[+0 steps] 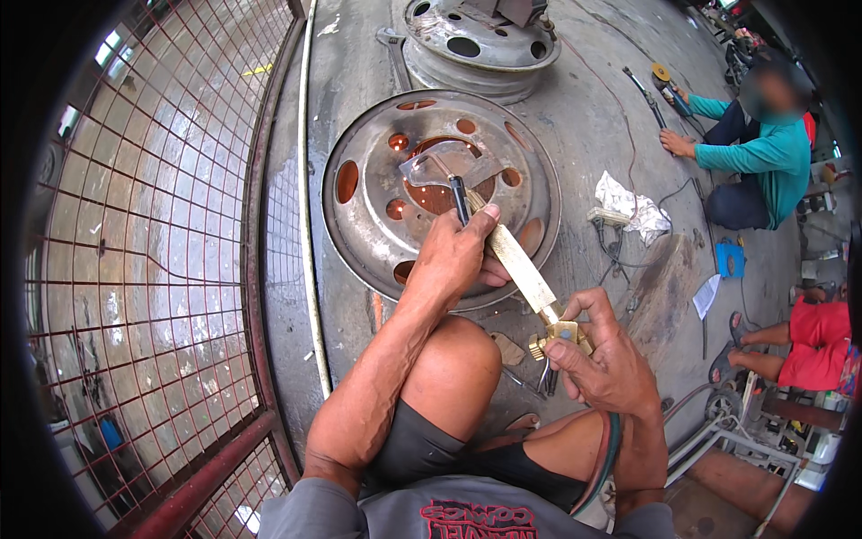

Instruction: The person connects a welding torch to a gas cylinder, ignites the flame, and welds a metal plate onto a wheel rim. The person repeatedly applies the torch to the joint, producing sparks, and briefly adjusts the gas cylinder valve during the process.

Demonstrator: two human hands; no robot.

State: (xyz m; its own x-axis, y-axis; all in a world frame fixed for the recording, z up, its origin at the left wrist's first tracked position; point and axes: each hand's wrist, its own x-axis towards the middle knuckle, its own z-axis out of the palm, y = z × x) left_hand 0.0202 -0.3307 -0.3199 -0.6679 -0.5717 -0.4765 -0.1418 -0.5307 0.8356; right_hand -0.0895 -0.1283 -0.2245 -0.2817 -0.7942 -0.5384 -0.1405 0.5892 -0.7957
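Note:
Over the upturned steel wheel rim [359,238], my left hand [449,256] is closed around the long brass-coloured handle of a gas torch [521,269]. The same hand pinches a slim black stick [459,199]; a clear, curved plastic piece [440,166] shows just past it, and I cannot tell whether the two are joined. My right hand [606,355] grips the torch's rear end, with thumb and fingers at the brass valve block [562,332]. Green and red hoses [612,449] run down beside my right wrist. Rusty orange shows through the rim's holes.
A red-framed wire mesh [162,269] stands close on my left, with a pale pipe [310,225] alongside. Another wheel rim [476,67] lies ahead. To the right are a white rag [633,205], cables, a crouching person [763,162] with an angle grinder [669,88], and someone in red [817,346].

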